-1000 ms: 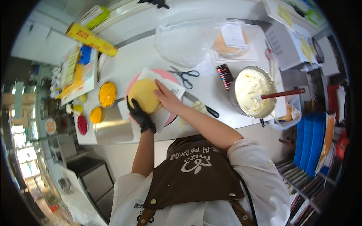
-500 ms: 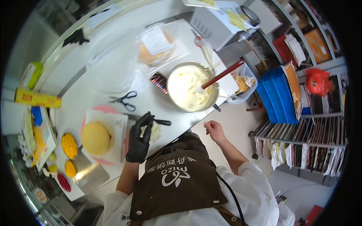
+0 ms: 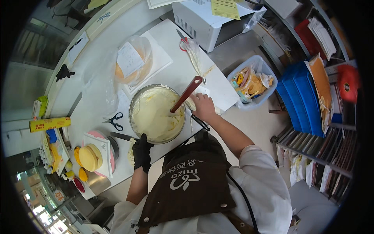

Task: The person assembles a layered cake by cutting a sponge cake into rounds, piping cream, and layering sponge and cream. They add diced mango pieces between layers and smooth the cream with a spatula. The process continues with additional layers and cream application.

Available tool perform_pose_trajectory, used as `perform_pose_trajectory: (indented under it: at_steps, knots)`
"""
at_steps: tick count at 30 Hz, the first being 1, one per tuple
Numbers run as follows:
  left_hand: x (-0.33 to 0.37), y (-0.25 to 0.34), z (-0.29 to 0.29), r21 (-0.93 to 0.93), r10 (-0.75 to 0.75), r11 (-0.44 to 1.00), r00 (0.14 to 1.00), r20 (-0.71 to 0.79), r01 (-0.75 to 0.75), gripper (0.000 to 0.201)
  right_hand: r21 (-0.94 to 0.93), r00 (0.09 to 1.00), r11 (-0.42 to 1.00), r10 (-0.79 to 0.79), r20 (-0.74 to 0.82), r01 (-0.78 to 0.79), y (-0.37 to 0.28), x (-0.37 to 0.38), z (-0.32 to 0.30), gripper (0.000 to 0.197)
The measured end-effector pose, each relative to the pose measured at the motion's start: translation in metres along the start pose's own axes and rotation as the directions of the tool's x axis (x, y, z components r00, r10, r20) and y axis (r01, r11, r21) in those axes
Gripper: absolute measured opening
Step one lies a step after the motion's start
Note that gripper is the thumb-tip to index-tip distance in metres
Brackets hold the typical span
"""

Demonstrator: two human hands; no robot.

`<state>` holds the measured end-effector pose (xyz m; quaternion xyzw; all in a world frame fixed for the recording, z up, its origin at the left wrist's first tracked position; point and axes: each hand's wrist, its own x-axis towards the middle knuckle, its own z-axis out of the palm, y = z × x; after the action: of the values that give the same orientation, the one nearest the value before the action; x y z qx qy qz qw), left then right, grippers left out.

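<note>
Saw the big round bowl in the middle of the frame, full of cream, near the edge of the bench. Had the left hand, gloved in black, at the bowl's bottom rim, with the fingers bunched close. Could not tell a grip there from a light touch. Had the bare right hand just right of the bowl, with the fingers bent near a pale thing. Could not tell a hold there either.

Could have tipped or slid the bowl by pulling too hard on one side. Might have bumped the spatula, leaning out over the right rim, and flicked cream about. Might also have brushed the knife, lying right by the left hand.

Saw shiny, hard metal in the bowl, and thick, soft cream with yellow streaks. Saw a straight red handle on the spatula and a long, flat blade on the knife. Found the round yellow cake at the lower left of the frame, spongy by the look, on a flat white card.
</note>
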<state>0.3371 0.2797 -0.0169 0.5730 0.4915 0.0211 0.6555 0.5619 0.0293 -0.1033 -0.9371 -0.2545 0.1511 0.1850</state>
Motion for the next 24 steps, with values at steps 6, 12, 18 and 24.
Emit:
perform_pose_trajectory:
  at_steps: [6, 12, 18, 24]
  knots:
    - [-0.002, 0.007, 0.056, -0.003, -0.017, 1.0, 0.999, -0.047, 0.017, 0.052, 0.546, 0.988, 0.83, 0.153, -0.022, -0.116, 0.054, 0.019, -0.035, 0.062]
    - [0.026, 0.039, 0.111, -0.126, 0.007, 0.992, 0.996, 0.092, 0.004, 0.049, 0.569, 0.961, 0.799, 0.271, -0.051, -0.195, 0.104, 0.023, -0.039, 0.064]
    - [0.044, 0.059, 0.135, -0.213, 0.098, 0.975, 0.985, 0.142, -0.066, 0.039, 0.697, 0.926, 0.656, 0.377, 0.029, -0.289, 0.099, 0.042, -0.034, 0.071]
    - [0.044, 0.033, 0.095, -0.182, 0.262, 0.961, 0.894, 0.363, -0.207, 0.047, 0.334, 0.956, 0.918, 0.265, -0.123, -0.212, 0.118, 0.064, 0.008, 0.083]
